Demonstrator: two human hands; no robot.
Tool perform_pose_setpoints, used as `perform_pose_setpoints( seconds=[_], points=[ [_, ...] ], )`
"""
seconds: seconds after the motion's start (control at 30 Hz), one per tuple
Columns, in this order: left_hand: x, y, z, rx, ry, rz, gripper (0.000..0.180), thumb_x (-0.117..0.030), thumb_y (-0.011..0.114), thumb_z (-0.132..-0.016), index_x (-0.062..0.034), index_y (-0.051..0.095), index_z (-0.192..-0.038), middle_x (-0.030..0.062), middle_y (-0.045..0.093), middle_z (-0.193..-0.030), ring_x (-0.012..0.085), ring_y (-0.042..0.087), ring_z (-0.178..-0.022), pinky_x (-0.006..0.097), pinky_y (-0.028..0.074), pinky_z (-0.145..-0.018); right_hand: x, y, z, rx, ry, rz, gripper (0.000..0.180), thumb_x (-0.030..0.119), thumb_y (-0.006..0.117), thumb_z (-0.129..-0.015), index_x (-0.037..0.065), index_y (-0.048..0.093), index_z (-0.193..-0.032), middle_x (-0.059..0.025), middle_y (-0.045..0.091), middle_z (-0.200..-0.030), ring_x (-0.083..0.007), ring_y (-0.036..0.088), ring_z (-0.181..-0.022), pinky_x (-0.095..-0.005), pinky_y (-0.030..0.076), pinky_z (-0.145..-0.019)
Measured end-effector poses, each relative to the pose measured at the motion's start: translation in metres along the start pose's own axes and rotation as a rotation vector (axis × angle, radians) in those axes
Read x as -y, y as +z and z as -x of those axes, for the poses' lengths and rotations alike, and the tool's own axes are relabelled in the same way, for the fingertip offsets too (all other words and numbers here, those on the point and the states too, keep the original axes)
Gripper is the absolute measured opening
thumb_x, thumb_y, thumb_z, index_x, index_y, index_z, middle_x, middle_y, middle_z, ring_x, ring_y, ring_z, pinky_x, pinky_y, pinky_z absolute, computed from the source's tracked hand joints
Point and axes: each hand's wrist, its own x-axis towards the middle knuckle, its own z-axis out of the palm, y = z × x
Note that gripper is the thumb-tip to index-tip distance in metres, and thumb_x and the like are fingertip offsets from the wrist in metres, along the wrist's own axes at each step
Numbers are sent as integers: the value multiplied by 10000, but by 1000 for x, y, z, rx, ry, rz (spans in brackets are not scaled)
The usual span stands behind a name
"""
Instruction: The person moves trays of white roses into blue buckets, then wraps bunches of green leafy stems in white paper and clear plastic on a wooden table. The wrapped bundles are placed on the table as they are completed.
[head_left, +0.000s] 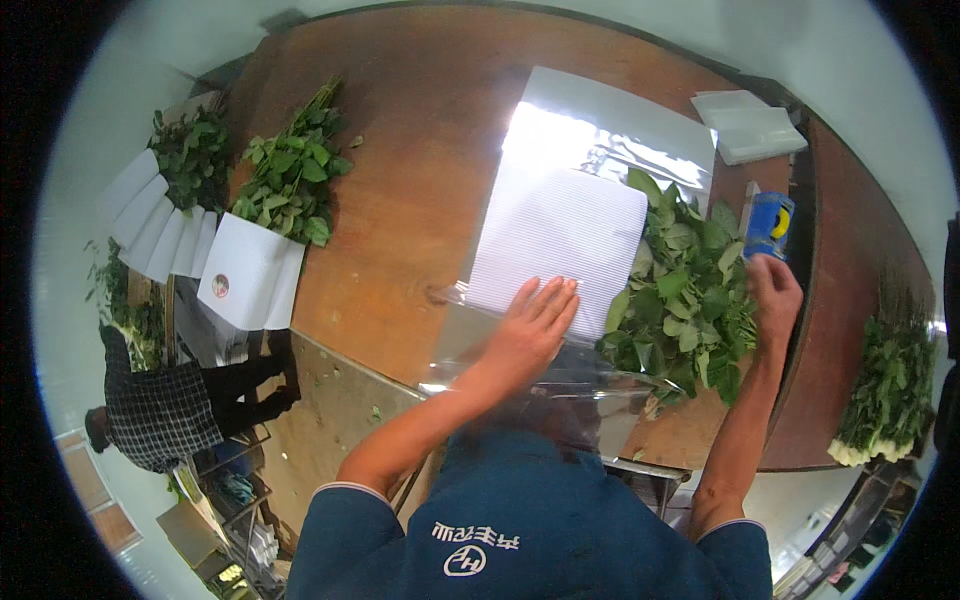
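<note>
My left hand (540, 322) lies flat, fingers stretched out, on a sheet of white ribbed wrapping paper (560, 235). The paper is folded around a bunch of leafy green stems (690, 290), whose foliage sticks out to the right; what the paper encloses is hidden. Clear plastic film (600, 110) is spread beneath the bundle and reaches past the table's near edge. At the right, my right hand (776, 288) is closed at the near end of a blue tape dispenser (768, 222) with a yellow hub. Whatever its fingertips pinch is too small to make out.
The brown wooden table (400, 180) carries a white-wrapped leafy bunch (295, 185) at the left. White-wrapped bunches (165, 220) stand beyond its left edge. Clear sleeves (750, 128) lie at the far right. Pale flowers (880, 400) sit right. A person (165, 410) stands at left.
</note>
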Motion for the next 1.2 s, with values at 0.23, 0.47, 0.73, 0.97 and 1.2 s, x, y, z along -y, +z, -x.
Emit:
perform_pose_setpoints(
  seconds=[0.23,0.47,0.73,0.97,1.2],
  points=[
    [-2,3,0,-48,1,-17,617,-132,742,-788,11,583,-1368,165,535,-1496,307,446,-1445,524,274,-1230,134,169,38,1023,-426,159,161,171,741,-919,12,720,-933,-117,690,-769,-224,656,-693,-334,525,-645],
    [1,2,-5,-106,-23,86,586,-97,712,-801,24,584,-1360,177,538,-1483,309,445,-1442,522,283,-1225,117,242,30,953,-485,449,332,271,869,-761,-11,693,-774,-144,680,-670,-260,643,-582,-370,519,-584],
    [-1,-9,49,-184,-238,827,350,-163,664,-966,-10,643,-1280,167,714,-1194,332,692,-1091,449,547,-957,61,169,8,468,-116,551,415,341,880,-802,-21,693,-725,-87,659,-617,-136,592,-550,-333,485,-515],
    [128,84,97,-329,-1172,1212,510,-453,583,-1047,-46,715,-770,14,672,-742,118,596,-629,323,470,-558,72,169,22,240,-464,295,377,217,723,-954,-41,644,-1218,-214,670,-1199,-319,656,-1088,-408,516,-971],
    [190,99,80,-56,-1112,1189,156,-153,779,-867,1,760,-886,23,717,-796,112,632,-743,293,515,-676,58,195,24,395,-576,514,499,220,706,-936,-64,576,-1326,-248,543,-1427,-417,515,-1314,-488,408,-1122]
  ],
)
